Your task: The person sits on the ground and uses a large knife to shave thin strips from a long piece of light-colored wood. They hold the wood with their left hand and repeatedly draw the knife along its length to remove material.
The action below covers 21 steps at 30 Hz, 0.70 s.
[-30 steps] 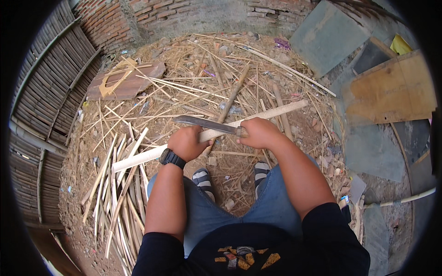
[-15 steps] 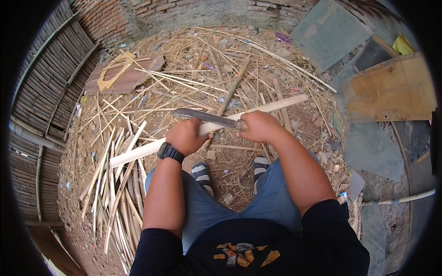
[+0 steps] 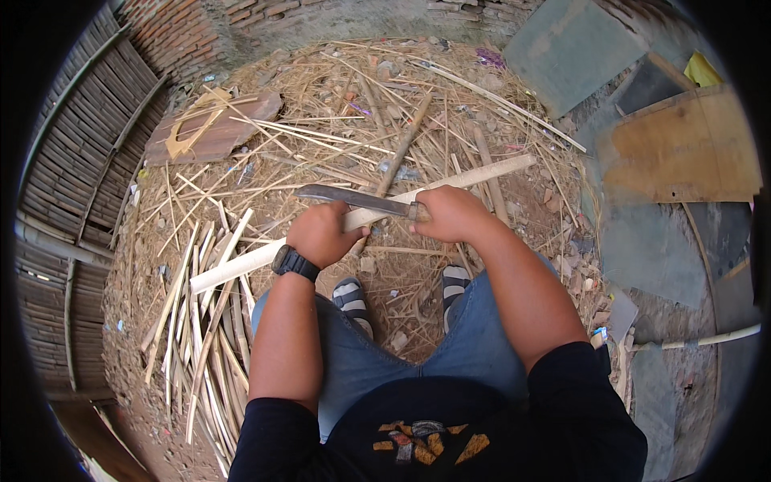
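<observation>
A long pale bamboo slat (image 3: 237,267) runs slantwise in front of me, its left end nearer and its right end farther. My left hand (image 3: 323,234), with a dark watch on the wrist, is closed around the slat left of its middle. In my right hand (image 3: 451,214) is the handle of a machete (image 3: 353,198), its fingers wrapped round it. The dark blade points left across the slat, and its tip reaches just beyond my left knuckles. Whether the edge touches the slat I cannot tell.
A heap of split slats (image 3: 213,353) lies at the left by my knee. Sticks and shavings litter the ground, with a round pole (image 3: 408,140) beyond the slat. A brown board (image 3: 249,120) lies far left; sheet panels (image 3: 679,149) lean at the right. A bamboo wall (image 3: 80,161) stands left.
The view has shifted slightly. Both hands, the machete and the slat keep nearly the same places, with the blade and the slat's far end a touch higher in the picture.
</observation>
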Motion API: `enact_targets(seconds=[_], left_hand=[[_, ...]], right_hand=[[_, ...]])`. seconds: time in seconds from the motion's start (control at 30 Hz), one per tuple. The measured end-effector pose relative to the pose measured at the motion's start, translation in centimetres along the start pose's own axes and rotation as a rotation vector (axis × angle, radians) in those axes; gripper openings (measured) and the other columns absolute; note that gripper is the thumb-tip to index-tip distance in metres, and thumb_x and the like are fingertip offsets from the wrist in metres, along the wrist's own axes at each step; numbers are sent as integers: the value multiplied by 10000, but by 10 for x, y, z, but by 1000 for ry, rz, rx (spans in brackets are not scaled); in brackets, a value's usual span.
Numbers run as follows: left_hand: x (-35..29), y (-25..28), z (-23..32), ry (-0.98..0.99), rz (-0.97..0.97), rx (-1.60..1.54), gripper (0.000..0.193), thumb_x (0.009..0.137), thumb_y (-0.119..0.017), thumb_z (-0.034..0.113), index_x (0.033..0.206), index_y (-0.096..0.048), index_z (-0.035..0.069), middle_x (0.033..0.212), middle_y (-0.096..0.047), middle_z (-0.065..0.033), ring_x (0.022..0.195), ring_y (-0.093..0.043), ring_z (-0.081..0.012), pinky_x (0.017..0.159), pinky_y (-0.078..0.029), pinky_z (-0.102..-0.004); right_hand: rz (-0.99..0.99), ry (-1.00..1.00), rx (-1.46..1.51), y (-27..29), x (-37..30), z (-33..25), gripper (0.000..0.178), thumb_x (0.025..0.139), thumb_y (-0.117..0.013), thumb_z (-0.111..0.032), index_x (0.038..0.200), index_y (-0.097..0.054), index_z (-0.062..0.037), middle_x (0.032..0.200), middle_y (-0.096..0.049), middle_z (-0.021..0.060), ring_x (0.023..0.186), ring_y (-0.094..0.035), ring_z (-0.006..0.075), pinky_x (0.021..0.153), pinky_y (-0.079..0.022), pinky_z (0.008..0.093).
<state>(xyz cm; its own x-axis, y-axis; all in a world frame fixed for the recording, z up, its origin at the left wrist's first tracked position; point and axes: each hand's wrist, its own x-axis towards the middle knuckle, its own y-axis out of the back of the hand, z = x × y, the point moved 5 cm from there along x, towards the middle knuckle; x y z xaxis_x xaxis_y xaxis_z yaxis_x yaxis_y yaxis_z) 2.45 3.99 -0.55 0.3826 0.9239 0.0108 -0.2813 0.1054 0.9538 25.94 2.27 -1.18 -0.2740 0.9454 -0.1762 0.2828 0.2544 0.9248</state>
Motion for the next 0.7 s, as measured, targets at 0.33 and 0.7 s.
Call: enact_targets(seconds=[0.33, 0.7], left_hand=[[-1, 0, 4, -15, 8, -22, 518, 816, -859, 493, 1009, -740, 27, 868, -746, -214, 836, -737, -406, 749, -584, -487], [1, 1, 5, 16, 11, -24, 550, 802, -862, 523, 1000, -747, 23, 840, -747, -197, 804, -741, -388, 726, -582, -469]], right_hand=[[-28, -21, 10, 2, -2, 0, 468, 852, -800, -415, 1166, -740, -74, 1078, -759, 193, 1046, -726, 381, 897, -569, 493], [-17, -11, 26, 4, -1, -1, 486, 848, -794, -429, 1188, -732, -86, 1054, -756, 202, 1027, -725, 391, 869, -570, 504]])
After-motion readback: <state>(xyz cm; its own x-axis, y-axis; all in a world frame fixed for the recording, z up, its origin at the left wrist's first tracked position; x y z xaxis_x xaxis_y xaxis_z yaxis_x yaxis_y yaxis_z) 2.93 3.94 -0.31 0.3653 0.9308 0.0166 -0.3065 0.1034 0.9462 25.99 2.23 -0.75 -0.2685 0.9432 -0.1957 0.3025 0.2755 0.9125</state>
